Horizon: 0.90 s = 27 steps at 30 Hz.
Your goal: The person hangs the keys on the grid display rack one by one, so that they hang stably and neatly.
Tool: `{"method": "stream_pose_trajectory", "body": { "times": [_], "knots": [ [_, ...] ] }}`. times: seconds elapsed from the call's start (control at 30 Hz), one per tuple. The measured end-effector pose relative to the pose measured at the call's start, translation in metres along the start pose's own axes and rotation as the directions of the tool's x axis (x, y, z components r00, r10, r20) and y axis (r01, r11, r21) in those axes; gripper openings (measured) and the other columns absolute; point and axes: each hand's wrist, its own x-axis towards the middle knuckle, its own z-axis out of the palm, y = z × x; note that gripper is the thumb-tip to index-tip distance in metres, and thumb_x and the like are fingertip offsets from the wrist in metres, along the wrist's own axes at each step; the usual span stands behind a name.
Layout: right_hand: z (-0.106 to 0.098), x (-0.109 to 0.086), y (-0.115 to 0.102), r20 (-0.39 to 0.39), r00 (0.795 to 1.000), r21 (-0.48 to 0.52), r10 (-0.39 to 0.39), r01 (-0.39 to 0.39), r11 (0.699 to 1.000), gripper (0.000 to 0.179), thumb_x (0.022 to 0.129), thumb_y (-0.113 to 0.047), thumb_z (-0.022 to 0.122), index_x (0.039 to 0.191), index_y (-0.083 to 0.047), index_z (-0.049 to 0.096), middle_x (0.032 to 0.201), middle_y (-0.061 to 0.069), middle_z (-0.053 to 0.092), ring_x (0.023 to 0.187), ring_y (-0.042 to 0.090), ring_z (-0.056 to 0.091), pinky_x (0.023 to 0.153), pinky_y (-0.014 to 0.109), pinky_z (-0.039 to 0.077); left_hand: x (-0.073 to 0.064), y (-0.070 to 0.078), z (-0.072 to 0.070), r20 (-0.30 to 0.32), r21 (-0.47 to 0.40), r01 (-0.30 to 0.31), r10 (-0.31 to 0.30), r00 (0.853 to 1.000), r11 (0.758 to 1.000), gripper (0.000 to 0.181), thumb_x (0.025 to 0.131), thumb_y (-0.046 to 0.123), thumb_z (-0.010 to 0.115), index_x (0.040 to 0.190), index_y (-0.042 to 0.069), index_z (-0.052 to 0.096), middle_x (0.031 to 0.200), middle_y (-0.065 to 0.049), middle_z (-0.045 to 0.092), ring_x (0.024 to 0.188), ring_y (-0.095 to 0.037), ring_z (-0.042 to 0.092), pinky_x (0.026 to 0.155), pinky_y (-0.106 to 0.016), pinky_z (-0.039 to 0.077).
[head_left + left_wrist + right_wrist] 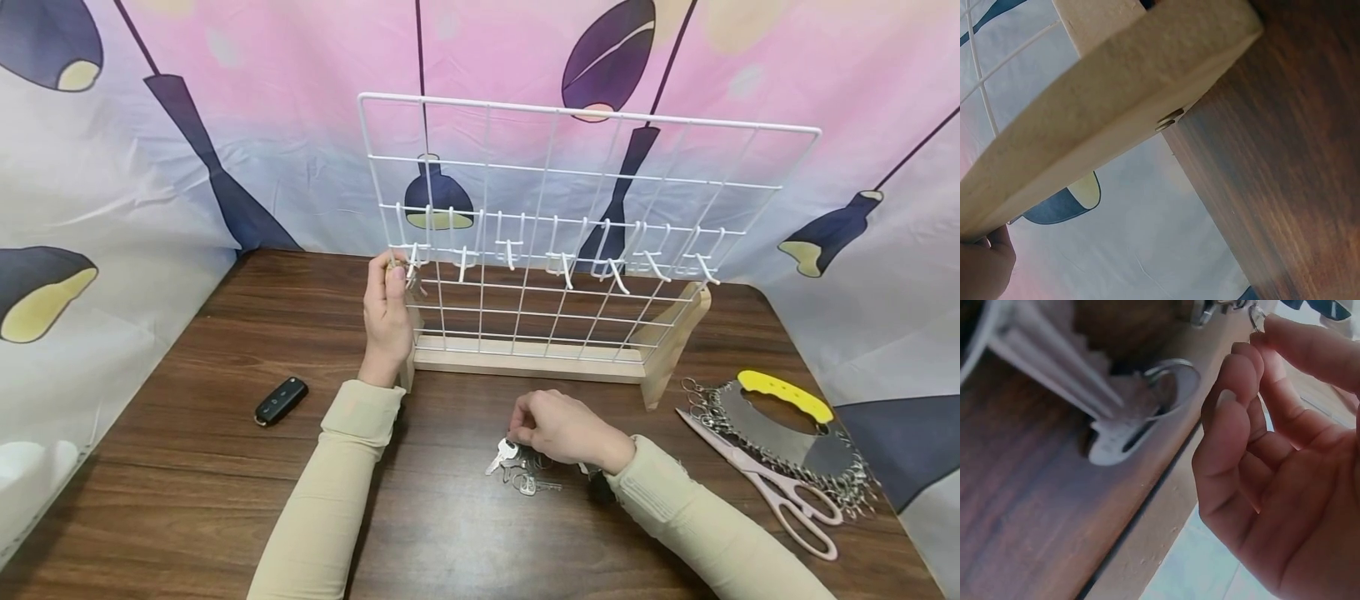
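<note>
A white wire grid rack (555, 287) stands on wooden supports, with several white hooks (567, 271) across its middle. My left hand (387, 321) grips the upper end of its left wooden upright (1104, 106); only part of that hand shows in the left wrist view. Over the table in front of the rack, my right hand (564, 427) pinches a small metal ring (1257, 317) between thumb and fingertip. Silver keys (507, 451) lie under and beside this hand, which partly hides them. One key (1116, 444) with a ring appears close up and blurred in the right wrist view.
A black car key fob (281, 401) lies on the brown table (187, 467) at left. At right lie pink-handled scissors (783, 500) and a curved metal plate (772, 429) with a yellow grip and many small rings along its edge. Patterned cloth (300, 100) hangs behind.
</note>
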Motion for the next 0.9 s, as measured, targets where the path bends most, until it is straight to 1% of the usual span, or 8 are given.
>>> {"method": "stream_pose_trajectory", "body": {
  "times": [0.13, 0.27, 0.33, 0.5, 0.57, 0.63, 0.73, 0.9],
  "knots": [
    [-0.002, 0.0, -0.002, -0.006, 1.0, 0.009, -0.024, 0.024, 1.0, 0.011, 0.09, -0.023, 0.069, 0.08, -0.023, 0.063, 0.069, -0.015, 0.056, 0.06, 0.005, 0.05, 0.059, 0.029, 0.044, -0.001, 0.001, 0.0, -0.003, 0.01, 0.006, -0.006, 1.0, 1.0, 0.025, 0.105, 0.011, 0.031, 0.115, -0.006, 0.047, 0.096, -0.001, 0.055, 0.075, -0.018, 0.053, 0.065, -0.026, 0.049],
    [-0.002, 0.0, -0.003, -0.005, 0.999, 0.012, -0.044, 0.044, 0.999, 0.011, 0.09, -0.021, 0.067, 0.081, -0.024, 0.063, 0.071, -0.016, 0.057, 0.06, 0.003, 0.05, 0.06, 0.028, 0.045, -0.002, 0.001, -0.001, -0.018, 0.047, 0.012, -0.011, 1.0, 0.999, 0.026, 0.105, 0.008, 0.03, 0.116, -0.009, 0.046, 0.098, 0.001, 0.054, 0.083, -0.013, 0.053, 0.073, -0.024, 0.046],
    [-0.003, -0.001, -0.004, -0.004, 0.999, 0.018, -0.052, 0.052, 0.999, 0.011, 0.09, -0.021, 0.067, 0.081, -0.024, 0.062, 0.071, -0.016, 0.057, 0.06, 0.003, 0.05, 0.06, 0.027, 0.045, -0.003, 0.0, 0.0, -0.02, 0.044, 0.013, -0.013, 1.0, 0.999, 0.026, 0.104, 0.007, 0.029, 0.117, -0.011, 0.045, 0.097, 0.0, 0.054, 0.083, -0.014, 0.052, 0.073, -0.025, 0.045],
    [-0.005, -0.001, -0.007, -0.009, 0.997, 0.06, -0.082, 0.082, 0.995, 0.01, 0.091, -0.022, 0.067, 0.083, -0.023, 0.062, 0.07, -0.015, 0.057, 0.057, 0.003, 0.048, 0.057, 0.027, 0.045, -0.004, -0.002, -0.001, -0.003, 0.024, 0.002, -0.002, 1.0, 1.0, 0.026, 0.104, 0.006, 0.028, 0.116, -0.014, 0.042, 0.094, -0.01, 0.054, 0.074, -0.02, 0.052, 0.066, -0.025, 0.047],
    [-0.006, -0.001, -0.008, -0.011, 0.995, 0.093, -0.101, 0.102, 0.99, 0.009, 0.091, -0.022, 0.068, 0.084, -0.022, 0.063, 0.07, -0.014, 0.057, 0.057, 0.003, 0.048, 0.056, 0.026, 0.046, -0.005, -0.003, -0.001, -0.005, 0.037, -0.004, 0.005, 1.0, 0.999, 0.026, 0.104, 0.004, 0.028, 0.116, -0.014, 0.042, 0.095, -0.015, 0.053, 0.079, -0.022, 0.052, 0.07, -0.024, 0.046],
    [-0.008, -0.001, -0.01, -0.015, 0.993, 0.133, -0.117, 0.118, 0.984, 0.008, 0.092, -0.021, 0.068, 0.085, -0.021, 0.064, 0.07, -0.012, 0.058, 0.057, 0.003, 0.048, 0.056, 0.025, 0.046, -0.005, -0.003, -0.001, -0.008, 0.046, -0.01, 0.01, 1.0, 0.999, 0.026, 0.103, 0.003, 0.028, 0.116, -0.015, 0.042, 0.096, -0.016, 0.052, 0.083, -0.021, 0.051, 0.074, -0.023, 0.045],
    [-0.011, -0.001, -0.013, -0.034, 0.99, 0.173, -0.138, 0.141, 0.975, 0.006, 0.092, -0.02, 0.067, 0.086, -0.019, 0.065, 0.072, -0.01, 0.061, 0.06, 0.004, 0.052, 0.057, 0.025, 0.048, -0.005, -0.003, -0.001, -0.002, 0.036, -0.009, 0.009, 1.0, 0.999, 0.025, 0.103, 0.001, 0.028, 0.116, -0.014, 0.043, 0.097, -0.012, 0.052, 0.083, -0.02, 0.051, 0.074, -0.024, 0.044],
    [-0.02, -0.001, -0.019, -0.104, 0.982, 0.211, -0.158, 0.178, 0.961, 0.004, 0.092, -0.018, 0.068, 0.088, -0.018, 0.067, 0.076, -0.006, 0.065, 0.066, 0.005, 0.057, 0.061, 0.025, 0.051, -0.001, -0.002, 0.0, 0.01, -0.006, 0.0, 0.0, 1.0, 1.0, 0.026, 0.104, 0.005, 0.028, 0.115, -0.013, 0.042, 0.094, -0.009, 0.051, 0.074, -0.02, 0.05, 0.066, -0.026, 0.046]
  ]
}}
